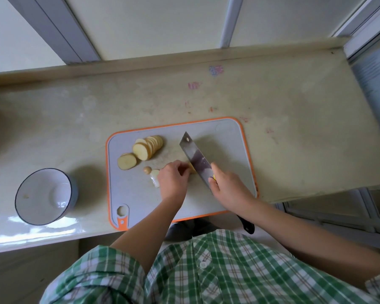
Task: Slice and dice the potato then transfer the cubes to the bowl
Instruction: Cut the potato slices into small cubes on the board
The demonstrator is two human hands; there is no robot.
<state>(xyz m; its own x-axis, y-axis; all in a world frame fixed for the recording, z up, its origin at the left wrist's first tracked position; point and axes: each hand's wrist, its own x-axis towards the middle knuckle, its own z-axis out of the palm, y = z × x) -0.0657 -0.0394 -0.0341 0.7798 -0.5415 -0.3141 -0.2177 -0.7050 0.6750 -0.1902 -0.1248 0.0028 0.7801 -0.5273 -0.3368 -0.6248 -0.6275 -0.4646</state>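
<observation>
Mostly hidden potato [192, 169] under left hand [173, 181]

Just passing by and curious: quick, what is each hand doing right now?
Left hand: fingers curled over a potato piece, holding it on the cutting board.
Right hand: gripping the cleaver.
</observation>
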